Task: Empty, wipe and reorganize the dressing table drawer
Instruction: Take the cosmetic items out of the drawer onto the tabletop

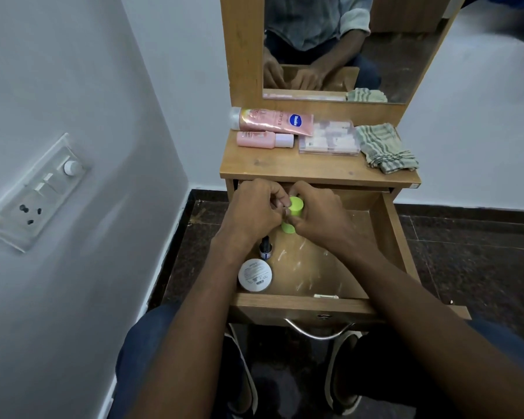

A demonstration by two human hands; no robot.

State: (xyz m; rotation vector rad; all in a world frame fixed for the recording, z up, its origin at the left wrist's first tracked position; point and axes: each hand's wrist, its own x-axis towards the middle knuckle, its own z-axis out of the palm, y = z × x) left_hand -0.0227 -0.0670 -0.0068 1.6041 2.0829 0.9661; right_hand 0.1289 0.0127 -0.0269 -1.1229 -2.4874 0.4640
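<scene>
Between both hands (254,213) sits a lime-green container (295,206) of smooth, slightly glossy plastic. Beneath them the drawer (384,237) is tan wood laminate, its floor scuffed with pale streaks. Just below the left wrist lies a round jar (254,275) with a matt white paper label. Beyond the knuckles, on the satin wooden tabletop (285,167), lie a shiny pink tube (273,120) and a coarse striped cloth (386,146). The handle (318,331) nearest the elbows is polished metal.

Both forearms are bare to beyond the elbow. Dark blue trousers (152,352) cover the knees, and dark shoes with pale soles (344,373) sit below them.
</scene>
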